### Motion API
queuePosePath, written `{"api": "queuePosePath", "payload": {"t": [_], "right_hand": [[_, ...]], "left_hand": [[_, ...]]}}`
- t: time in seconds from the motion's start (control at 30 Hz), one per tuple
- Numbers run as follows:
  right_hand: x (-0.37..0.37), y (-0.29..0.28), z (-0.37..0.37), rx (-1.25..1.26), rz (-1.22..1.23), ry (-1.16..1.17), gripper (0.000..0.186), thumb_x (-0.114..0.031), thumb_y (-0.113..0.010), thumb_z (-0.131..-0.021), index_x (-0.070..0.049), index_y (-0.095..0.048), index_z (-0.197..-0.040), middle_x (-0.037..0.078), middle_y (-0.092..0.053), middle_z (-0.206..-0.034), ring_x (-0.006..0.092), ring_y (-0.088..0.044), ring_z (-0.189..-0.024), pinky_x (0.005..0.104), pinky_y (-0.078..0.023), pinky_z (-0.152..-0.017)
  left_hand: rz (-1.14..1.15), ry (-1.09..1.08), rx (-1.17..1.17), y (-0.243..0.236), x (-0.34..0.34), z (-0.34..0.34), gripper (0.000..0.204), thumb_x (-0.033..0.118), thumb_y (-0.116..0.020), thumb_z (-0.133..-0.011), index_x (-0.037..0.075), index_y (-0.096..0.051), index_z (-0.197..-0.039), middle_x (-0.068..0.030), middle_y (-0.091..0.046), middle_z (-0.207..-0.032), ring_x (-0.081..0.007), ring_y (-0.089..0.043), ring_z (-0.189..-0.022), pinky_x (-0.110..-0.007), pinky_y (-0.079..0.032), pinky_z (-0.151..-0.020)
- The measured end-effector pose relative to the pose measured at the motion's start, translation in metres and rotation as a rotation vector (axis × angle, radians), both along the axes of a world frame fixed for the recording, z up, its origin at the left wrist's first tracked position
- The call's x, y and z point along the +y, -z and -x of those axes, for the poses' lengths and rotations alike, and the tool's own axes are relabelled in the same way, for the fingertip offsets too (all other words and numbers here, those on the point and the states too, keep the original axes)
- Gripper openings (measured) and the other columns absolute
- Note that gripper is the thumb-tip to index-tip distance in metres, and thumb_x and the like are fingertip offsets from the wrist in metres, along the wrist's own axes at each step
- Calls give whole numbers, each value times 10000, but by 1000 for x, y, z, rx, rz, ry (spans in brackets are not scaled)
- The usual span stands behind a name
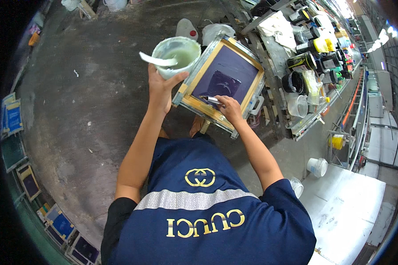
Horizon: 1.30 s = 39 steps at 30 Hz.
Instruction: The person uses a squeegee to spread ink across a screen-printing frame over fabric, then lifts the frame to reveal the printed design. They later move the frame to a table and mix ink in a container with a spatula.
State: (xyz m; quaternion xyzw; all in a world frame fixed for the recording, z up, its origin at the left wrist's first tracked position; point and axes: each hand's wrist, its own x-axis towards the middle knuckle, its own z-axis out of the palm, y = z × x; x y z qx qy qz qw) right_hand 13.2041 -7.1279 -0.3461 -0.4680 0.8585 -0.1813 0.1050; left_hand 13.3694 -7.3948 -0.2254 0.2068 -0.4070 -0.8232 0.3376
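Observation:
My left hand (161, 88) is wrapped round a translucent plastic tub (191, 65), held up beside the frame's upper left. Pale greenish liquid (184, 56) lies in it, and a white spoon or spatula (154, 60) leans over its rim. In front of me a wooden-framed printing screen (247, 58) rests tilted on a stand. Its purple mesh (246, 75) carries a darker square (220, 84) with a pale smear. My right hand (231, 110) grips a short silver-coloured tool (211, 100) over the screen's near edge. The tool's dark tip is too small to identify.
A jug with a red cap (185, 30) and a white bag (214, 32) stand behind the screen. To the right, a long bench holds several ink tubs (301, 62) and a clear container (297, 106). More screens (29, 182) lean at far left. A white bucket (316, 166) stands at right.

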Motion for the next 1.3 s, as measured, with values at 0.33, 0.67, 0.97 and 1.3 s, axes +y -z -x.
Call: {"api": "queuePosePath", "payload": {"t": [0.33, 0.67, 0.97, 1.3], "right_hand": [[-29, 63, 19, 60, -180, -314, 473, -102, -711, -802, -239, -726, -1255, 23, -751, -1177, 253, -693, -1115, 411, -529, -895], [92, 20, 34, 64, -258, -258, 427, -40, -647, -849, -263, -747, -1199, -12, -761, -1159, 236, -678, -1136, 418, -486, -927], [70, 29, 12, -240, -261, 299, 342, -155, -674, -880, -157, -704, -1221, 171, -754, -1051, 429, -703, -999, 532, -566, -851], [61, 127, 130, -740, -437, 27, 446, -312, -902, -721, -111, -736, -1082, 66, -738, -875, 240, -682, -808, 427, -528, -738]], "left_hand": [[-3, -83, -66, 20, -3, -51, 820, -28, -858, -797, 96, -410, -1473, -103, -586, -1400, -239, -592, -1320, -409, -510, -1131], [-9, 46, -60, 18, 5, -26, 840, -80, -857, -775, 86, -408, -1465, -110, -590, -1399, -233, -599, -1313, -393, -502, -1127], [47, 215, -145, 38, 30, -7, 865, -112, -840, -762, 56, -386, -1479, -123, -574, -1417, -257, -603, -1296, -404, -558, -1053], [-26, 339, -398, 95, 47, -33, 973, -113, -894, -667, 56, -406, -1492, -127, -577, -1435, -278, -589, -1325, -434, -526, -1110]]}}
